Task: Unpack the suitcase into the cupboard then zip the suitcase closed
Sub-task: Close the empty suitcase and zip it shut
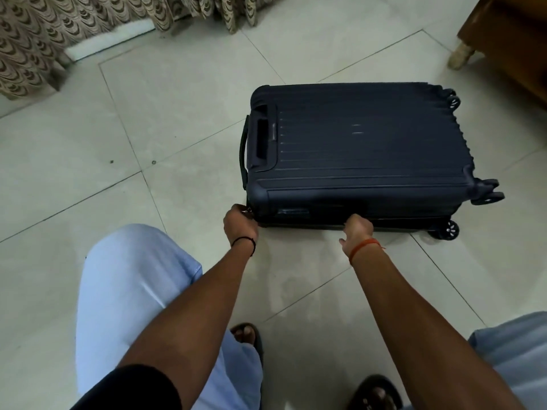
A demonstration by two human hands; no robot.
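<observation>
Dark suitcase (355, 149) lid down; no readable writing visible; both hands at edge.

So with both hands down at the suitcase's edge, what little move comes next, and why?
Probably pulling the zip along. The suitcase lies shut on the floor, the left hand pinches something at its near corner, likely the zip pull, and the right hand grips the seam.
</observation>
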